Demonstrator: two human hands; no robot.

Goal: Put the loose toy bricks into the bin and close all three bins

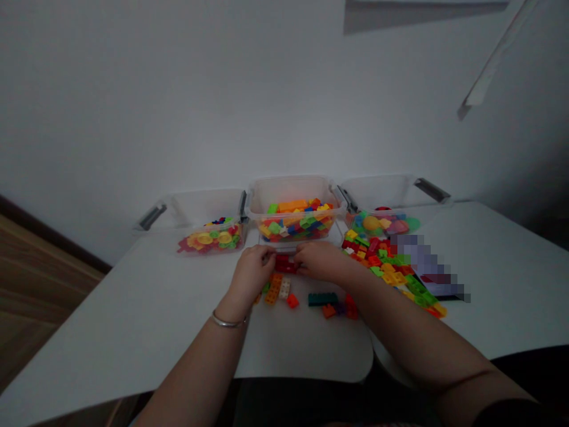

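Observation:
A small assembly of red toy building bricks (pixel 285 264) sits at the middle of the white table (pixel 133 308), just in front of the central bin. My left hand (pixel 251 279), with a silver bangle (pixel 229 322) on its wrist, grips the assembly's left end. My right hand (pixel 317 261) holds its right end. Below the hands lie a stack of orange bricks (pixel 273 289), a white brick (pixel 284 289), a small red brick (pixel 292 300) and a dark teal brick row (pixel 323 299). The assembly's lower side is hidden by my fingers.
Several transparent plastic bins stand along the wall: left (pixel 191 204), middle (pixel 293 190) and right (pixel 377 190), all holding colourful toy pieces. A large spread of loose bricks (pixel 382 267) lies right of my right hand. A pixelated patch (pixel 427 267) covers something on the table.

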